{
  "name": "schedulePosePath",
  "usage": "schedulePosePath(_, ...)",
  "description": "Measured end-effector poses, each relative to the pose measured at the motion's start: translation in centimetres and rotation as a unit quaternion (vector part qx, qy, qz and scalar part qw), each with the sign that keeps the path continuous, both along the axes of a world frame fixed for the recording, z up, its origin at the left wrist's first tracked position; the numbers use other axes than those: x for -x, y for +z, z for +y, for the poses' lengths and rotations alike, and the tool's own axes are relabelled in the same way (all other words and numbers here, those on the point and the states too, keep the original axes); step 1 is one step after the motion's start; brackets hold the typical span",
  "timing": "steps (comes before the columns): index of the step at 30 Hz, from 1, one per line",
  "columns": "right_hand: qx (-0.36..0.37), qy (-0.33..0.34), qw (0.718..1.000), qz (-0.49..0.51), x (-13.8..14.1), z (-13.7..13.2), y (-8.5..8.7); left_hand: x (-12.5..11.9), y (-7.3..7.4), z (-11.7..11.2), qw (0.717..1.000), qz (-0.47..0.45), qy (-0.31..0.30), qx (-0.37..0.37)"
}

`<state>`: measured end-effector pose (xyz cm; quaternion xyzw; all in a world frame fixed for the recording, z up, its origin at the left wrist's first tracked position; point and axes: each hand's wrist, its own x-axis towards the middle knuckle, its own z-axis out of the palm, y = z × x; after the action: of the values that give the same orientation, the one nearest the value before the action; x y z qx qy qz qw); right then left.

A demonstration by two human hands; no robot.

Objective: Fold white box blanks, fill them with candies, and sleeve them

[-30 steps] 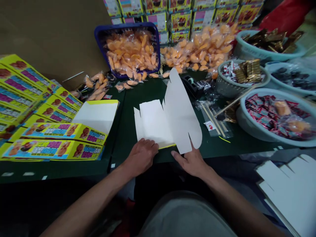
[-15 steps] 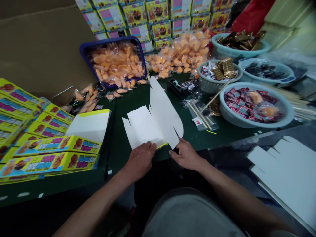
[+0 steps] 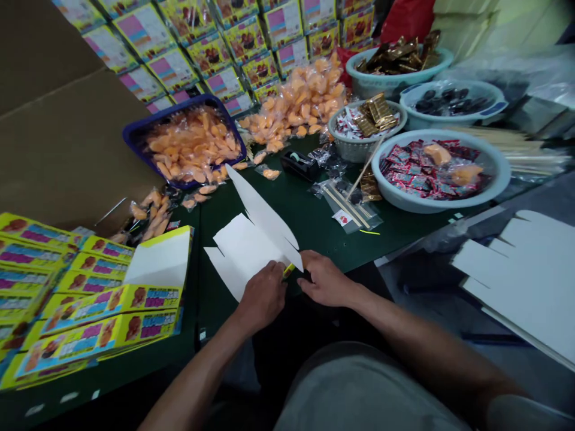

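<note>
A die-cut box blank (image 3: 249,245), white on its inner side, lies part folded at the front edge of the dark green table. One long panel stands up along its right side, and a bit of yellow print shows near the fold. My left hand (image 3: 265,290) is closed on the near edge of the card, fingers bent over it. At the near right corner, my right hand (image 3: 326,278) grips the raised panel, thumb below it and fingers behind. Some of the right fingers are hidden by the card.
Printed yellow boxes (image 3: 103,311) are stacked at left. Behind are a blue basket (image 3: 128,134) of orange packets and a black tape dispenser (image 3: 300,166). Bowls of sachets, including a pale blue bowl (image 3: 442,203), stand at right. More white blanks (image 3: 534,281) lie lower right.
The raised panel has tilted further over to the left, toward the flat part of the card. Both hands keep hold of it. The whole view has shifted and turned a little.
</note>
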<state>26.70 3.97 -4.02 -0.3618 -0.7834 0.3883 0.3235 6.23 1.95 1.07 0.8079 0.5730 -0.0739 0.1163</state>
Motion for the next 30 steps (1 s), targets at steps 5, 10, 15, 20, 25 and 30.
schedulePosePath(5, -0.002, 0.006, 1.0, 0.009, -0.2, 0.2, -0.2, -2.2, 0.3, 1.1, 0.999, -0.005, 0.049, -0.013)
schedulePosePath(10, 0.01, 0.009, 1.0, 0.022, -0.4, 0.4, -0.4, -2.4, -0.4, 1.8, 0.999, 0.004, 0.043, -0.001)
schedulePosePath(15, 0.027, -0.003, 0.999, 0.029, -0.4, 0.4, -0.4, -2.1, -0.8, 1.5, 1.0, 0.022, 0.004, -0.003)
schedulePosePath(20, 0.028, 0.004, 0.999, 0.043, -0.7, 0.4, -0.2, -2.4, -1.1, 0.8, 0.999, 0.027, -0.025, -0.02)
schedulePosePath(25, 0.03, -0.011, 0.999, 0.021, -0.5, 0.2, -0.1, -2.2, -0.9, 1.2, 0.999, 0.009, -0.032, -0.016)
schedulePosePath(30, 0.003, -0.038, 0.999, 0.002, -0.1, -0.1, -0.4, -0.8, 0.7, 0.5, 0.998, -0.015, -0.059, -0.027)
